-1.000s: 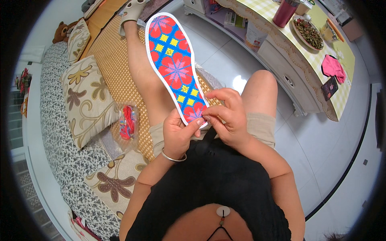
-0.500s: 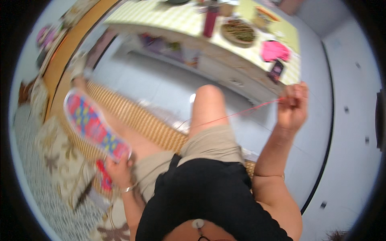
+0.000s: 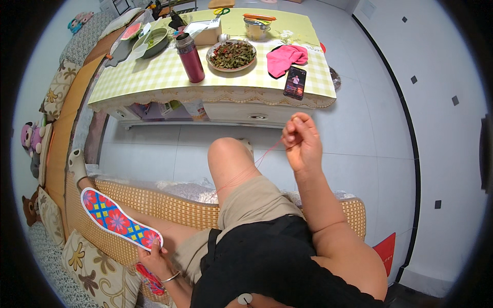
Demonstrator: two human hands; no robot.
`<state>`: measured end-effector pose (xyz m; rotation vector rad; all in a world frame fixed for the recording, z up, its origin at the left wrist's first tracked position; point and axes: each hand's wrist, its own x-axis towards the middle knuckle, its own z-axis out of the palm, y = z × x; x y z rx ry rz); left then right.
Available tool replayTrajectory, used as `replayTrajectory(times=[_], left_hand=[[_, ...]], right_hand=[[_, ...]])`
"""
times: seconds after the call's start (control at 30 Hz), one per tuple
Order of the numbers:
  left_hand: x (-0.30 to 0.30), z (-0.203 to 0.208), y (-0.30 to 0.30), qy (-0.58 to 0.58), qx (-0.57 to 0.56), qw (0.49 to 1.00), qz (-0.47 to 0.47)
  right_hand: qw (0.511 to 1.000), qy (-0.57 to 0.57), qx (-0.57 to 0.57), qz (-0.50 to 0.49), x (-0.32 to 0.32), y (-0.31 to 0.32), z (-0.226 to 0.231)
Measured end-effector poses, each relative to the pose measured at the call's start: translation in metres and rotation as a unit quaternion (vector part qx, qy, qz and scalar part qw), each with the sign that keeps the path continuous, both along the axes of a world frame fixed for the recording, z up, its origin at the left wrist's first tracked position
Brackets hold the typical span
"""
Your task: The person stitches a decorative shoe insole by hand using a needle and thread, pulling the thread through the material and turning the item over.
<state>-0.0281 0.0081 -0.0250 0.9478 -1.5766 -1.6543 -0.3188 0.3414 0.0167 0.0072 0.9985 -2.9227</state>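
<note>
An embroidered insole (image 3: 117, 219) with pink flowers and a blue-and-yellow lattice on red lies slanted over my left thigh. My left hand (image 3: 155, 261) is closed on its near end, thumb on top. To the right, raised above the floor between my knee and the table, my right hand (image 3: 304, 141) pinches a red thread (image 3: 266, 154). The thread hangs loosely from those fingers across my bare knee toward the left. Whether a needle is between the fingertips I cannot make out. Beside my left wrist is a bundle of red and blue thread (image 3: 149, 280).
Ahead stands a table with a checked cloth (image 3: 154, 77). On it are a dark pink flask (image 3: 190, 59), a plate of greens (image 3: 231, 55), a pink cloth (image 3: 285, 59), a phone (image 3: 295, 82) and scissors (image 3: 221, 12). Cushions (image 3: 97, 267) lie along the woven-mat seat (image 3: 192, 211).
The view has turned and steadied, bringing more of the table in. The red thread, stretched fairly straight before, now sags. My left hand keeps its hold on the insole.
</note>
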Motion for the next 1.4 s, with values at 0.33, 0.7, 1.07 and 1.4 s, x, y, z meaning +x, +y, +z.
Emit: replayTrajectory(times=[0.33, 0.7, 1.07, 1.4], left_hand=[[-0.016, 0.013, 0.029, 0.031, 0.044, 0.998, -0.022], [-0.022, 0.032, 0.051, -0.016, 0.090, 0.994, -0.057], [-0.035, 0.049, 0.067, 0.041, 0.126, 0.987, -0.088], [-0.033, 0.045, 0.068, 0.045, 0.117, 0.987, -0.098]], right_hand=[[0.969, 0.036, 0.150, 0.194, 0.046, -0.073, -0.024], [0.873, 0.213, 0.310, 0.310, 0.090, -0.121, -0.018], [0.747, 0.490, 0.414, 0.176, 0.112, -0.145, -0.005], [0.702, 0.526, 0.446, 0.176, 0.120, -0.157, -0.007]])
